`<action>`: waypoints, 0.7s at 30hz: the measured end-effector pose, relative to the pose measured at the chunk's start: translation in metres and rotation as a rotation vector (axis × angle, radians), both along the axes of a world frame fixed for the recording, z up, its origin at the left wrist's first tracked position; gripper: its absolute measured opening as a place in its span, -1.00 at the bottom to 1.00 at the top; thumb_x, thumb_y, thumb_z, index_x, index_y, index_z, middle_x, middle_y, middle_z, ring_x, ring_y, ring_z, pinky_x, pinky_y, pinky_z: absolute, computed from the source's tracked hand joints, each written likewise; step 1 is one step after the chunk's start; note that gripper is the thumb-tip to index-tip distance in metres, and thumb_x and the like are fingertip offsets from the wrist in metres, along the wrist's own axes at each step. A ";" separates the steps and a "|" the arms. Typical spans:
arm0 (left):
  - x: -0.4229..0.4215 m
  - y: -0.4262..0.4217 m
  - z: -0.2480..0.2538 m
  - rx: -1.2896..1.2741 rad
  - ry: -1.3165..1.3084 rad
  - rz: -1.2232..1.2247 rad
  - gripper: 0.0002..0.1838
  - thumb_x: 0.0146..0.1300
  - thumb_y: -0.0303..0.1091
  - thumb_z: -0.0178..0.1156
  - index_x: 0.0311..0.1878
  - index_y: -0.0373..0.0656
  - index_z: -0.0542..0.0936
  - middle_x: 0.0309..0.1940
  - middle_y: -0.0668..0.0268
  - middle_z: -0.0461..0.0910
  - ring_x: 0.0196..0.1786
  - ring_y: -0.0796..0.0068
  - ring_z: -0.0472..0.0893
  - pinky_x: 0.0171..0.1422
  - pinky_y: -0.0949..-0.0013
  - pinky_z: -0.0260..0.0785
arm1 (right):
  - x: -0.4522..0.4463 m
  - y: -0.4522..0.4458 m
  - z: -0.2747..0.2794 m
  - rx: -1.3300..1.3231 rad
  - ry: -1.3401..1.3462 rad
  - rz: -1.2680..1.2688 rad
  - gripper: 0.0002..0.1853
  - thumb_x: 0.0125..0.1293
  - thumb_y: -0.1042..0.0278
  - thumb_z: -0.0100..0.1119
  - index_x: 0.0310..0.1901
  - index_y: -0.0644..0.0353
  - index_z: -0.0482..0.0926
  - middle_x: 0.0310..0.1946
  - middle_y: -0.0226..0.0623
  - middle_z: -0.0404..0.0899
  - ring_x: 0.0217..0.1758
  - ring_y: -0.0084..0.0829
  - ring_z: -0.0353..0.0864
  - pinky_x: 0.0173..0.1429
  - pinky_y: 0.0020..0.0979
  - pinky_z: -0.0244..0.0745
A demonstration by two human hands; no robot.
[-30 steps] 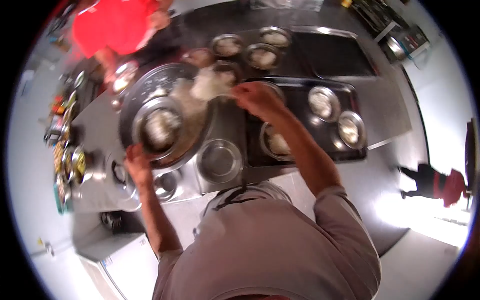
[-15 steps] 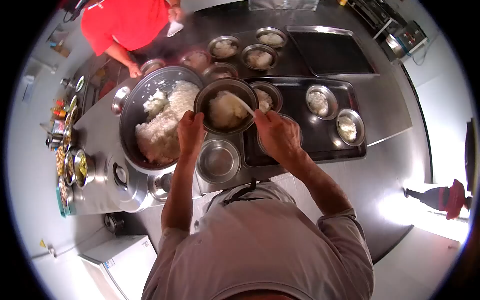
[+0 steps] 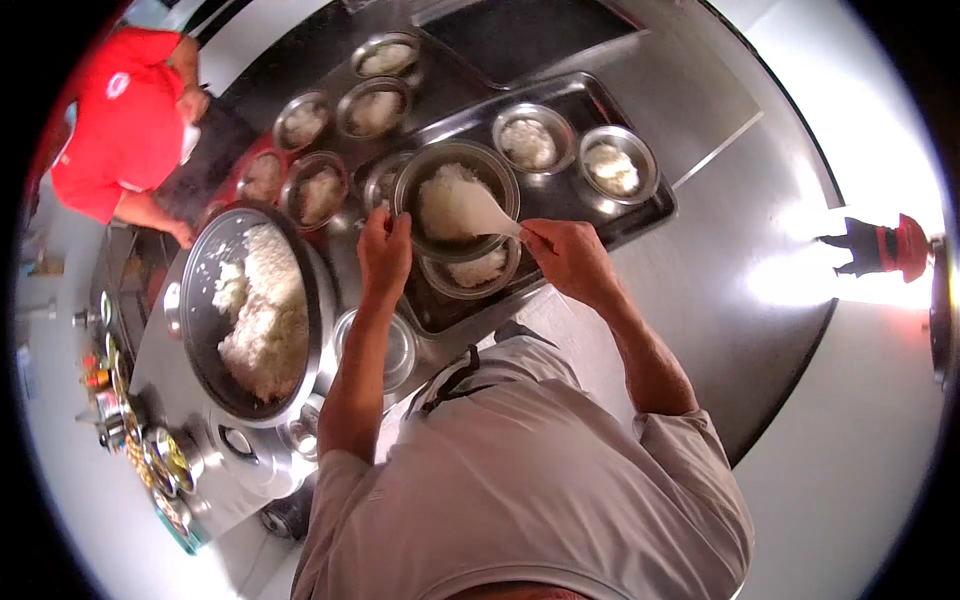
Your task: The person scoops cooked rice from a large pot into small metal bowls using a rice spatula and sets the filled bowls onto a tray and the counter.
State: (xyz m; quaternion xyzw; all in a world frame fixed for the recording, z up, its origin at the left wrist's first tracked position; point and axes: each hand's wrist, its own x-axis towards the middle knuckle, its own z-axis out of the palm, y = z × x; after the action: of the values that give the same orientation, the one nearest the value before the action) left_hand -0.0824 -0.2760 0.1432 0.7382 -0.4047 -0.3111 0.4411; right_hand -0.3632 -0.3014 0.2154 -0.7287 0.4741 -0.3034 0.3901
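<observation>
My left hand point(image 3: 385, 255) grips the left rim of a metal bowl point(image 3: 408, 215) with white rice point(image 3: 440, 210) in it. Pinched in my right hand point(image 3: 570, 258) is the handle of a white paddle point(image 3: 478, 212), its blade over the rice in the bowl. The held bowl is above a dark tray point(image 3: 640, 222), partly covering another rice bowl point(image 3: 480, 272). Two more rice bowls point(image 3: 528, 140) point(image 3: 615, 168) stand on the tray's far part. To the left is a large pot point(image 3: 205, 345) with a mound of rice point(image 3: 268, 320).
Several rice bowls point(image 3: 375, 108) stand beyond the tray. An empty metal bowl point(image 3: 400, 352) is by my left forearm. A co-worker in red point(image 3: 120, 120) stands at the upper left. A second tray point(image 3: 520, 35) lies at the top, and a person point(image 3: 880, 248) is far right.
The view has turned. My left hand went from the big pot to over the tray with the bowl. The paddle, earlier held over the bowls, is now inside the held bowl.
</observation>
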 end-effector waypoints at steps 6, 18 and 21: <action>-0.059 -0.047 -0.026 0.070 -0.020 -0.238 -0.66 0.36 -0.15 0.18 -0.36 -0.25 0.43 -0.51 0.18 0.49 -0.41 0.28 0.51 -0.22 0.10 0.38 | -0.063 0.001 -0.009 0.042 -0.156 -0.274 -0.81 0.51 0.41 0.18 0.00 0.27 0.71 -0.47 -0.31 0.62 -0.42 -0.51 0.59 -0.30 -0.42 0.49; -0.145 -0.098 -0.090 0.092 -0.313 -0.467 -0.71 0.29 -0.30 0.21 -0.09 -0.33 0.46 -0.30 -0.23 0.65 -0.10 -0.33 0.66 0.04 -0.25 0.47 | -0.132 0.015 -0.024 0.316 -0.186 -0.641 -0.68 0.59 0.22 0.14 0.10 0.29 0.71 -0.51 -0.57 0.46 -0.48 -0.75 0.34 -0.42 -0.60 0.20; -0.151 -0.095 -0.092 0.048 -0.307 -0.526 -0.65 0.30 -0.29 0.25 -0.08 -0.41 0.44 -0.24 -0.22 0.66 -0.10 -0.29 0.67 0.06 -0.18 0.50 | -0.126 0.013 -0.030 0.305 -0.162 -0.615 -0.67 0.59 0.19 0.14 0.11 0.28 0.69 -0.54 -0.59 0.42 -0.55 -0.80 0.25 -0.51 -0.62 0.12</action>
State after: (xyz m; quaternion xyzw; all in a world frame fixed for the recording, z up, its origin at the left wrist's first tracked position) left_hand -0.2339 -0.3712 0.0511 0.6565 -0.6365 -0.3089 0.2615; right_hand -0.4897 -0.2881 0.1859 -0.4585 0.6788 -0.3893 0.4212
